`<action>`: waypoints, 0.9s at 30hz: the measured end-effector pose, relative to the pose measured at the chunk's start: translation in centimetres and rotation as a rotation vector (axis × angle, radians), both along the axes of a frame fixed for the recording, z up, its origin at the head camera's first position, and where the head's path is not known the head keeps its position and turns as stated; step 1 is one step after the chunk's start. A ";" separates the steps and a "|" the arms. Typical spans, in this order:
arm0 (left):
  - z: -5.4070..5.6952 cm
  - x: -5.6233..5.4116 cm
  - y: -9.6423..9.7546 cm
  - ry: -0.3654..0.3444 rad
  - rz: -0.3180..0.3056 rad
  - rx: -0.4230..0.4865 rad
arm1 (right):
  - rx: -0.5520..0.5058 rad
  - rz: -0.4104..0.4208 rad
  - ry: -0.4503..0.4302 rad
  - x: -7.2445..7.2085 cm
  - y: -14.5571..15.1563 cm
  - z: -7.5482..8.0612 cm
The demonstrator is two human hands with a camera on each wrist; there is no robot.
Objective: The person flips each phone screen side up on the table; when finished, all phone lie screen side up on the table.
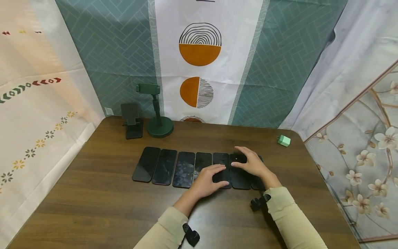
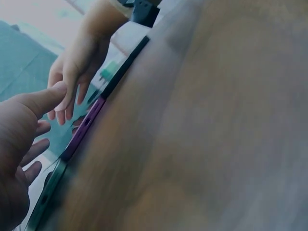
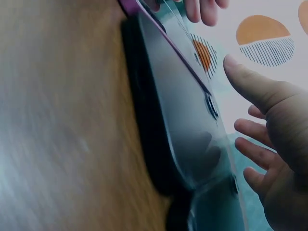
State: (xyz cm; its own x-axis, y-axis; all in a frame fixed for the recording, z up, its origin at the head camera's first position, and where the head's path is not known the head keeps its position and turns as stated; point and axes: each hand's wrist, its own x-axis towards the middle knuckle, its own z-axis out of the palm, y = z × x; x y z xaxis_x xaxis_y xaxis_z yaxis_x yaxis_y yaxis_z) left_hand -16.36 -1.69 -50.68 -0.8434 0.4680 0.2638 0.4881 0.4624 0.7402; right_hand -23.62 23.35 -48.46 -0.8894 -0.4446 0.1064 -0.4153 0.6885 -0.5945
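Several dark smartphones lie side by side in a row across the table, from the leftmost phone (image 1: pixel 147 164) to the rightmost phone (image 1: pixel 257 183), which is partly covered by the right hand. My left hand (image 1: pixel 205 181) hovers over a phone (image 1: pixel 221 169) right of the row's middle, thumb and fingers spread apart. Over a black phone (image 1: pixel 240 178) near the right end is my right hand (image 1: pixel 253 164), its thumb and fingers apart too. Nothing sits in either grasp. In the right wrist view, the right hand (image 3: pixel 276 120) is beside a glossy phone screen (image 3: pixel 180 115).
A dark green round-based phone stand (image 1: pixel 160 128) and a black folding stand (image 1: pixel 134 129) stand at the back left. A light green charger plug (image 1: pixel 284 140) lies at the back right. Curtains hang around the wooden table (image 1: pixel 93 207). Each wrist wears a small black camera.
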 end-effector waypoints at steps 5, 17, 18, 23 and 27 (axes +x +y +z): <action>0.0 0.2 1.1 0.001 -0.014 0.000 | 0.021 -0.002 0.013 -0.2 1.2 0.0; 0.0 0.5 2.5 0.039 -0.007 -0.101 | 0.056 0.017 -0.019 0.1 2.3 -0.6; 0.0 0.6 2.6 0.042 -0.002 -0.106 | 0.054 0.016 -0.018 0.2 2.3 -0.6; -0.1 0.6 3.4 0.049 0.016 -0.139 | 0.054 0.007 -0.025 0.1 2.3 -0.7; -0.1 0.7 4.0 0.065 0.022 -0.148 | 0.056 0.011 -0.010 0.2 2.4 -0.7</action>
State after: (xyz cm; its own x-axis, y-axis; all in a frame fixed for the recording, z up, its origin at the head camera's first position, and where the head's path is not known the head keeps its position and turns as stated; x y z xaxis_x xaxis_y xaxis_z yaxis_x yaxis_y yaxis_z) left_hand -15.66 2.32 -50.80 -0.8374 0.4873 0.2477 0.5213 0.5756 0.6300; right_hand -23.46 25.74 -49.21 -0.8853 -0.4594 0.0720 -0.4172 0.7163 -0.5593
